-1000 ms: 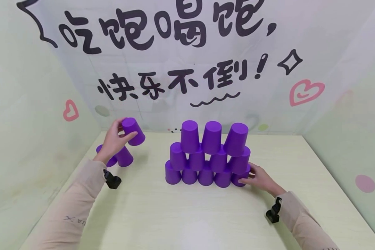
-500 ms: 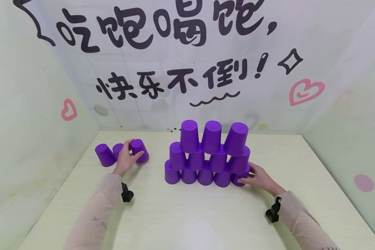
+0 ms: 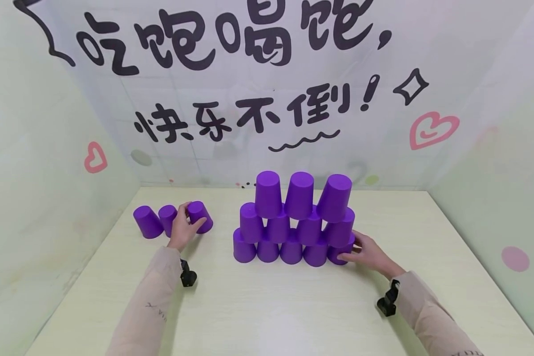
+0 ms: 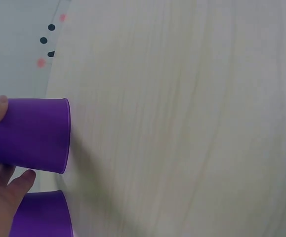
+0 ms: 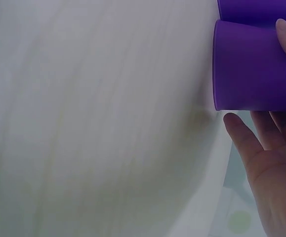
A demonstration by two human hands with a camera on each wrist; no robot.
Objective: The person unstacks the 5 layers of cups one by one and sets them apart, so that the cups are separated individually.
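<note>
At the left, my left hand (image 3: 184, 230) grips an upside-down purple cup (image 3: 201, 217) between thumb and fingers; the left wrist view shows the same cup (image 4: 29, 133) with the thumb on one side and fingers on the other. Two more inverted cups (image 3: 148, 222) (image 3: 167, 221) stand just left of it. My right hand (image 3: 374, 255) holds the rightmost bottom cup (image 3: 338, 255) of a stack, thumb in front and fingers behind. That stack has three rows of inverted purple cups, with three cups (image 3: 301, 196) on top.
A pale wooden table (image 3: 258, 311) lies under everything. Behind it hangs a white backdrop (image 3: 231, 163) with black lettering, and pale side panels (image 3: 494, 207) flank the table. Black wrist cameras (image 3: 188, 275) (image 3: 387, 299) are strapped at both sleeves.
My left hand has brought its cup down and to the right, from above the left cups to beside them. The right hand stays at the stack's lower right cup.
</note>
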